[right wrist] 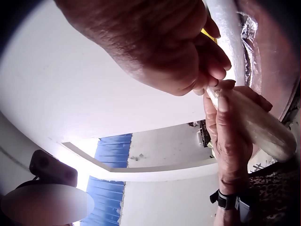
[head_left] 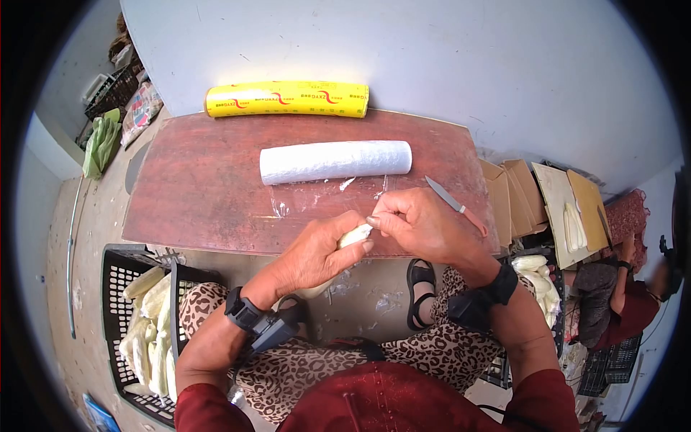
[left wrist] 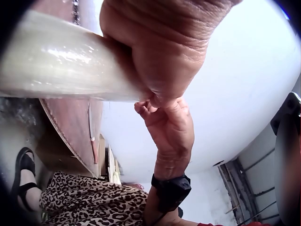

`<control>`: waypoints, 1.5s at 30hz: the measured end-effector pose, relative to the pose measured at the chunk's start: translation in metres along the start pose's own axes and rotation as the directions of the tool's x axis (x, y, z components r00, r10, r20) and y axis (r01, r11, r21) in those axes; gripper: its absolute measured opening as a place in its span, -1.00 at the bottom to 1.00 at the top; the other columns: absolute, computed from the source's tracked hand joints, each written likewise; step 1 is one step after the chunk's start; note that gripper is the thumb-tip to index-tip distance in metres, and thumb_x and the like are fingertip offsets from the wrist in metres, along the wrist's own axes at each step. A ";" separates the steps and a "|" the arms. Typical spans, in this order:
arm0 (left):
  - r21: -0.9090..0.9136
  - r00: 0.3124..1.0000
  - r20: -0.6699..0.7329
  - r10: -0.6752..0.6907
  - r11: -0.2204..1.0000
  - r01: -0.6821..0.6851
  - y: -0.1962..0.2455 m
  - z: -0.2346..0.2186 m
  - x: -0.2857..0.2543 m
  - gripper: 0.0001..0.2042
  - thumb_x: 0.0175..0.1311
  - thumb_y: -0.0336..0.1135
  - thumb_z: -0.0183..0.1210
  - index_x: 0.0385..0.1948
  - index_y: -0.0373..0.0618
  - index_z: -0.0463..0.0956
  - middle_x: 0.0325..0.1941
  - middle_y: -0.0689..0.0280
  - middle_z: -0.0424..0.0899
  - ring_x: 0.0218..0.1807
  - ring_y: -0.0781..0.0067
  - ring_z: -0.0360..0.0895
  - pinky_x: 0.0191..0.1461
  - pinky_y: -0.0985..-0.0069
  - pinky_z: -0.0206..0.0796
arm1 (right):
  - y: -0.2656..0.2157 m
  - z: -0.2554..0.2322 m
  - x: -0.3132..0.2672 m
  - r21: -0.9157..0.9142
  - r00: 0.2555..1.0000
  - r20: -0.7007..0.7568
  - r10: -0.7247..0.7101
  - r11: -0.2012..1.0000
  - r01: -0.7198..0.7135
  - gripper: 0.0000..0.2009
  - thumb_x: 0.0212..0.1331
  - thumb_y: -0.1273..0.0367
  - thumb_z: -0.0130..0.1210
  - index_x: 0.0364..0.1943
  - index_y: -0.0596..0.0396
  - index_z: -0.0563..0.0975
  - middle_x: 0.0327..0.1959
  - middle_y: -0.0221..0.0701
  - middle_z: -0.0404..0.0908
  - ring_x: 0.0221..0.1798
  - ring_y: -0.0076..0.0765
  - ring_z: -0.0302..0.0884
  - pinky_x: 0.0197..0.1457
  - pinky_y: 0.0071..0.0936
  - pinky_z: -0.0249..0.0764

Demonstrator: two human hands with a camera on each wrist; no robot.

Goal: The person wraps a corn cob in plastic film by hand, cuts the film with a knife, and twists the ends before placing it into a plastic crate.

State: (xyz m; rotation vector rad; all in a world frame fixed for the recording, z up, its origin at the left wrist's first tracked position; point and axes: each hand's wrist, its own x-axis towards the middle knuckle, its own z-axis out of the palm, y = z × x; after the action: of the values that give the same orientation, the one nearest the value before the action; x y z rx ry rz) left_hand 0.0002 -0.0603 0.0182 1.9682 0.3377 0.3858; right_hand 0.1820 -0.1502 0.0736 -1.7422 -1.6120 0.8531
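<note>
"Crate (head_left: 114,277) by the left knee, what's in it?"

"Pale cobs (head_left: 152,295), heaped up."

"And those hands?"

"Out over the near edge of the desk (head_left: 194,209). The left hand (head_left: 306,252) has its fingers wrapped round a glossy cob (head_left: 353,237) that slants back past that edge. The right hand (head_left: 428,227) has its fingers pinched together at the cob's far tip."

"Beyond them?"

"White roll (head_left: 335,161) across the middle, and a knife (head_left: 453,201) on its right, handle pointing toward the near right corner."

"Farthest off?"

"That printed yellow roll (head_left: 288,100), lying along the far edge, near the pale wall (head_left: 446,57)."
</note>
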 end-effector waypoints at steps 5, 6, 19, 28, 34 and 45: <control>-0.065 1.000 0.001 0.027 0.998 -0.027 -0.012 0.005 0.001 -0.76 0.31 -0.21 0.13 -0.15 -0.16 0.44 -0.41 0.16 0.52 -0.35 0.26 0.48 -0.23 0.35 0.34 | -0.001 -0.002 0.000 -0.104 0.999 0.034 0.002 0.995 0.002 -0.82 0.24 0.37 0.13 -0.42 0.22 0.55 -0.60 -0.40 0.50 -0.50 -0.59 0.32 -0.41 -0.47 0.29; -0.094 1.000 0.012 0.015 0.995 -0.014 -0.014 0.006 0.001 -0.77 0.31 -0.21 0.13 -0.15 -0.16 0.44 -0.41 0.18 0.51 -0.35 0.30 0.48 -0.23 0.37 0.33 | -0.001 -0.002 0.000 -0.109 0.999 0.034 -0.007 0.994 0.011 -0.82 0.24 0.37 0.14 -0.42 0.22 0.54 -0.60 -0.38 0.50 -0.51 -0.57 0.32 -0.41 -0.46 0.29; -0.510 0.980 0.198 -0.018 0.852 0.119 -0.025 0.006 0.005 -0.74 0.42 -0.11 0.08 -0.13 -0.12 0.50 -0.28 0.44 0.54 -0.18 0.65 0.43 -0.07 0.58 0.31 | -0.002 -0.001 -0.002 -0.100 0.994 0.032 -0.102 0.990 0.104 -0.92 0.14 0.45 0.13 -0.40 0.18 0.54 -0.51 -0.26 0.58 -0.44 -0.31 0.55 -0.32 -0.37 0.41; -0.636 0.979 0.146 -0.145 0.744 0.205 -0.011 0.007 0.006 -0.72 0.44 -0.13 0.05 -0.24 -0.18 0.56 -0.29 0.37 0.62 -0.18 0.60 0.52 -0.02 0.57 0.36 | 0.001 -0.002 0.000 -0.106 0.963 -0.007 -0.268 0.958 0.266 -0.97 0.12 0.50 0.12 -0.40 0.17 0.54 -0.48 -0.24 0.59 -0.40 -0.18 0.58 -0.31 -0.35 0.44; -0.647 0.979 0.103 -0.179 0.735 0.202 -0.009 0.004 0.006 -0.78 0.44 -0.27 -0.01 -0.27 -0.22 0.54 -0.35 0.32 0.62 -0.26 0.55 0.55 -0.11 0.55 0.41 | 0.005 -0.006 0.001 0.004 0.976 -0.103 -0.190 0.981 0.192 -0.96 0.13 0.52 0.06 -0.41 0.21 0.51 -0.53 -0.30 0.57 -0.45 -0.42 0.52 -0.36 -0.43 0.40; -0.501 0.982 0.059 -0.177 0.846 0.183 -0.012 -0.001 0.000 -0.74 0.42 -0.29 -0.03 -0.41 -0.24 0.55 -0.41 0.32 0.63 -0.27 0.55 0.54 -0.07 0.53 0.38 | 0.009 -0.005 0.004 0.043 0.999 0.048 0.016 0.999 -0.018 -0.69 0.37 0.17 0.04 -0.26 0.20 0.53 -0.46 -0.47 0.53 -0.33 -0.62 0.45 -0.28 -0.53 0.38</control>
State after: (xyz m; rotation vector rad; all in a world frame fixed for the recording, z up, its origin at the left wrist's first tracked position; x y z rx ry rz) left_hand -0.0009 -0.0542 0.0074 1.4084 0.3689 0.3035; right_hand 0.1918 -0.1468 0.0696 -1.7196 -1.5997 0.9380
